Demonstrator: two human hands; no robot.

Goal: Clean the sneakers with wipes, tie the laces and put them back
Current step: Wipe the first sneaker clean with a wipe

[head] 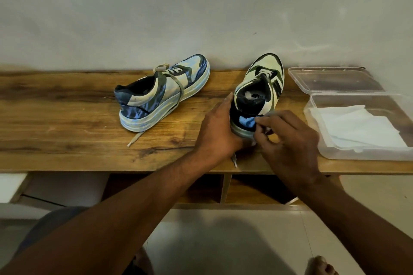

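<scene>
Head view shows the right-hand sneaker (260, 87) upright on the wooden shelf top (67, 123), heel toward the person. The left hand (218, 131) cups its heel and sole from the left side, fingers curled around the shoe to steady it. The right hand (288, 138) is bunched at the heel with fingertips pinched together, apparently pressing a wipe there, though the wipe itself barely shows. The other sneaker (163, 94) sits well apart to the left, laces loose. Spare wipes (357, 127) lie in the open plastic container (312, 136), its lid (335, 80) behind. To do this well, he should brace firmly and rub in short strokes along the heel and sole edge
</scene>
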